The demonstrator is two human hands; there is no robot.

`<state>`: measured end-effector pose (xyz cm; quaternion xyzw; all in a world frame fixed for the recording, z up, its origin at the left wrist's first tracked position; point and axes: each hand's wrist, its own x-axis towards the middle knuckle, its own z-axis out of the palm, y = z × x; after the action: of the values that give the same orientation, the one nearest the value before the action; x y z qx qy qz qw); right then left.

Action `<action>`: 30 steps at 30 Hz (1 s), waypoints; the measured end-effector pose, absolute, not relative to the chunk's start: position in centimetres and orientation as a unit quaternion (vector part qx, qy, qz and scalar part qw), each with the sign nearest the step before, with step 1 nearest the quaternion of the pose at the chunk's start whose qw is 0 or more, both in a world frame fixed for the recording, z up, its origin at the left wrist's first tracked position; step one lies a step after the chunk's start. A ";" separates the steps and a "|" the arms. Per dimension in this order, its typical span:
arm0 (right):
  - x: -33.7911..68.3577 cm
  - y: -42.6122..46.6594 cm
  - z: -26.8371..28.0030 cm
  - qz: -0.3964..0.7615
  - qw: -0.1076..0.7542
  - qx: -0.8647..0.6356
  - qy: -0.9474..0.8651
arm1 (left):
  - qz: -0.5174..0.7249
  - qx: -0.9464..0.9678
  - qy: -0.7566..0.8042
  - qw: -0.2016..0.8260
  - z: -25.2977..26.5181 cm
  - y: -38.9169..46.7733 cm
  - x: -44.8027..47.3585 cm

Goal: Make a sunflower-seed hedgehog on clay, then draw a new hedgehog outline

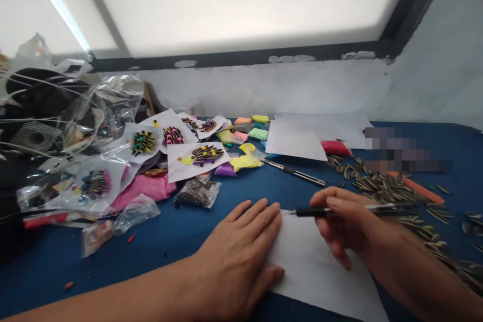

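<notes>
Presently, a black pen (313, 212) is held in the right hand (352, 224), the thumb and fingers being closed about its barrel. The pen is held nearly level above a white paper sheet (305, 261), its tip directed toward the sheet's upper left corner; whether the paper is touched by the tip cannot be told. The sheet is laid on the blue table (188, 249), directly in front of the person. The left hand (241, 256) is laid flat with nothing gripped, its fingers extended and set close together, and the left edge of the sheet is covered by it in part. Beyond the sheet, a utility knife (294, 172) is seen lying aslant. To the right, striped sunflower seeds (377, 188) are scattered, with an orange strip (424, 191) placed among them. Near a red packet (335, 148), further white sheets (294, 138) are laid toward the wall. Left of the knife, a yellow packet (245, 162) is noted beside a paper card (175, 171) on which a hedgehog figure (206, 155) is formed. A dark clay packet (199, 192) is found just in front of that card.
</notes>
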<state>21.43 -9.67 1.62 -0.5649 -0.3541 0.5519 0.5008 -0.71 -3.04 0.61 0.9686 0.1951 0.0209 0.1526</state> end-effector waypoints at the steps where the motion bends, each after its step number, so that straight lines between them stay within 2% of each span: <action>1: 21.5 -9.6 1.8 0.548 0.507 -0.564 -0.354 | 0.026 0.967 0.204 0.154 0.5 -3.0 -0.8; 4: 21.5 -9.2 2.4 0.512 0.505 -0.577 -0.387 | 0.037 0.961 0.229 0.152 0.3 -2.7 -0.9; 8: 20.5 -8.7 3.3 0.442 0.415 -0.631 -0.484 | 0.026 0.960 0.240 0.140 0.2 -2.4 -0.6; 11: 19.5 -8.4 3.9 0.417 0.381 -0.645 -0.515 | 0.020 0.961 0.238 0.140 0.5 -2.4 -0.4; 21: 20.1 -7.2 1.3 0.449 0.396 -0.623 -0.503 | 0.003 0.958 0.221 0.182 0.8 -2.1 -1.0; 30: 19.9 -7.5 1.5 0.429 0.380 -0.639 -0.513 | 0.001 0.943 0.222 0.248 2.0 -1.8 -1.3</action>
<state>19.92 -7.46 1.55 -0.6394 -0.5127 0.4293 0.3795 -1.28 -1.83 2.03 0.9431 0.2220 0.0006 0.2476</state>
